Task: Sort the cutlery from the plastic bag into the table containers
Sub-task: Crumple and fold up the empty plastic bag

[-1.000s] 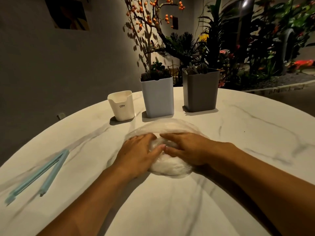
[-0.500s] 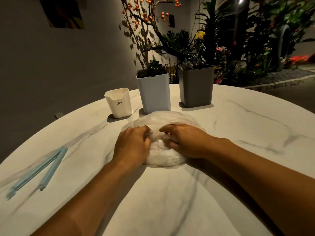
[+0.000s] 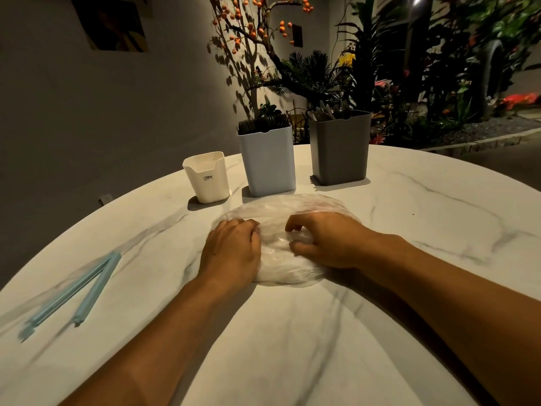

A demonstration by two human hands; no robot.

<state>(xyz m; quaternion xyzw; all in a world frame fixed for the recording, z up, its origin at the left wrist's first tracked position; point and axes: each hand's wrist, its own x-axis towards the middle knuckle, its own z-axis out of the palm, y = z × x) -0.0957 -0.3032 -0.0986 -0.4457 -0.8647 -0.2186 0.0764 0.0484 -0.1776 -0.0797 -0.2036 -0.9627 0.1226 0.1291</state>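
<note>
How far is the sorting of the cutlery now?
Done: the blue container and grey container already hold utensils. In hand: the left hand and right hand both grip the plastic bag on the table. Left: whatever the bag holds; the white container looks empty.

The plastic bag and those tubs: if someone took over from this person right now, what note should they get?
Left hand and right hand both grip the plastic bag, which lies on the table before the three tubs.
White tub looks empty; light blue tub and grey tub already hold cutlery.
Blue bag clip lies off to the left.
Left: open the bag and sort whatever is inside; its contents can't be seen.
</note>
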